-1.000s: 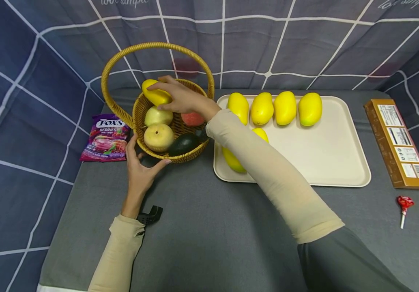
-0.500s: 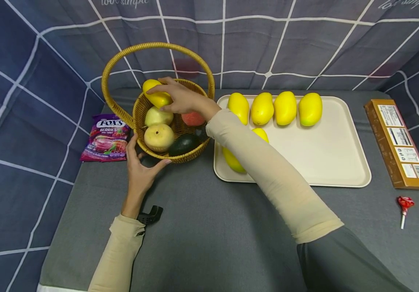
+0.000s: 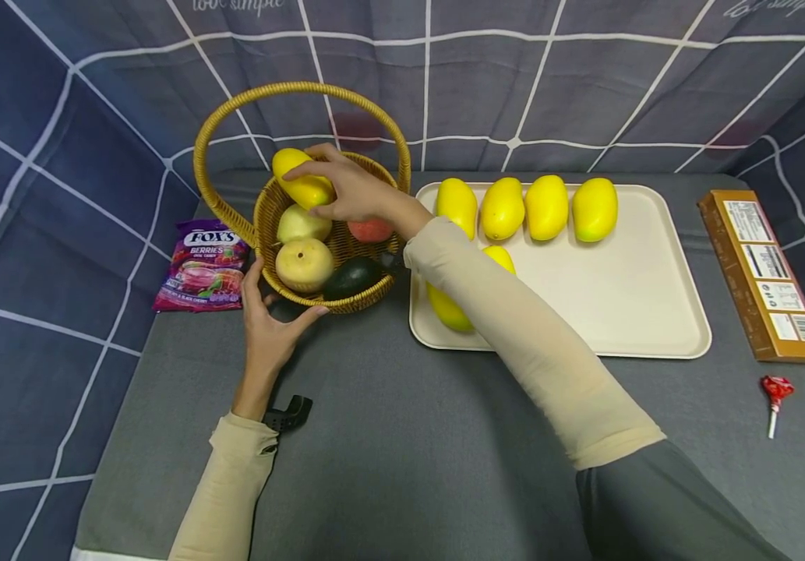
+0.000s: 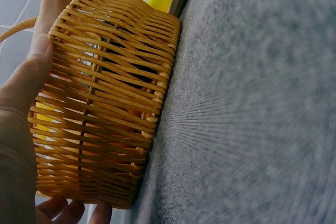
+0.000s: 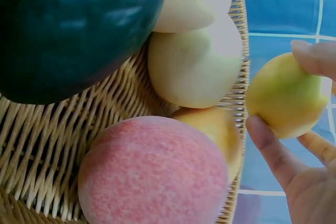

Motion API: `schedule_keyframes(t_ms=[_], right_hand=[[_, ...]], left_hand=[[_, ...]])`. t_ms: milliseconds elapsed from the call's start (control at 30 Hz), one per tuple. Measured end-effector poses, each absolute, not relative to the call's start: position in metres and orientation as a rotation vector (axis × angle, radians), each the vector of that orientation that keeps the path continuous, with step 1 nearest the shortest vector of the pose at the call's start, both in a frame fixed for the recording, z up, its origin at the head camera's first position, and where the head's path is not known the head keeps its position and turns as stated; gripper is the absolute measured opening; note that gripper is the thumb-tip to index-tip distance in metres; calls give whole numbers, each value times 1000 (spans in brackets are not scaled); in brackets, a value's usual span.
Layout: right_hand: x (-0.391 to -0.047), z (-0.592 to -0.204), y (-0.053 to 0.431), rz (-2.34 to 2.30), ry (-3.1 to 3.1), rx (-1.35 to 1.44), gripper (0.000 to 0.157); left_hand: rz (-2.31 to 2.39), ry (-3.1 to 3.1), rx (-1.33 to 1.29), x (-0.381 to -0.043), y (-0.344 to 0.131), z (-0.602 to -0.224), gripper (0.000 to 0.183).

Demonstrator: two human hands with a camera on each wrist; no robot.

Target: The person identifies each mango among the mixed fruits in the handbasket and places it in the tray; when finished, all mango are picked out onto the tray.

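My right hand [image 3: 349, 183] holds a yellow mango [image 3: 301, 179] between thumb and fingers over the far left rim of the wicker basket [image 3: 346, 302]. The right wrist view shows the mango [image 5: 286, 95] pinched just outside the rim. My left hand [image 3: 265, 323] grips the basket's near left side. In the left wrist view its thumb lies on the woven wall [image 4: 105, 103] and its fingertips curl round the other side. Inside the basket are two pale round fruits, one of them nearer [image 3: 304, 265], a dark green avocado [image 3: 353, 278], a peach [image 5: 155, 174] and a yellow-orange fruit [image 5: 212, 129] partly hidden by the peach.
Right of the basket, a cream tray [image 3: 626, 296] bears several mangoes [image 3: 546, 207], some partly behind my right sleeve. A purple candy bag [image 3: 204, 266] lies left of the basket. At the far right are a brown box [image 3: 763, 276] and a red lollipop [image 3: 775, 393].
My right hand has lifted very slightly with the mango, which tilts a little differently. The left hand and the basket have stayed in place.
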State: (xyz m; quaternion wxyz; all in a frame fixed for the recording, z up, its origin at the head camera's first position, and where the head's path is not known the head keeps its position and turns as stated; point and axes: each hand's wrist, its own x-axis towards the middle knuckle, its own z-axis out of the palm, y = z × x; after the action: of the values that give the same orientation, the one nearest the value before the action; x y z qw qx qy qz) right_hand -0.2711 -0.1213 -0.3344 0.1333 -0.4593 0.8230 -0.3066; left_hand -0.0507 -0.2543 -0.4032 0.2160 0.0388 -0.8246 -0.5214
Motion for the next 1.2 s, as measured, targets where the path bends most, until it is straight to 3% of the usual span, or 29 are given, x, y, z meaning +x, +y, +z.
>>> schedule_keyframes(t_ms=[267, 833, 1200], right_hand=[[-258, -328, -100, -1043, 2358, -1525, 52], [-226, -323, -45, -1171, 2356, -1668, 49], [-213, -328, -8, -1250, 2384, -1690, 46]], left_hand=[[-1460, -2298, 119, -51, -255, -404, 104], [-1455, -2281, 102, -51, -254, -404, 105], [-1431, -2282, 130, -60, -272, -438, 110]])
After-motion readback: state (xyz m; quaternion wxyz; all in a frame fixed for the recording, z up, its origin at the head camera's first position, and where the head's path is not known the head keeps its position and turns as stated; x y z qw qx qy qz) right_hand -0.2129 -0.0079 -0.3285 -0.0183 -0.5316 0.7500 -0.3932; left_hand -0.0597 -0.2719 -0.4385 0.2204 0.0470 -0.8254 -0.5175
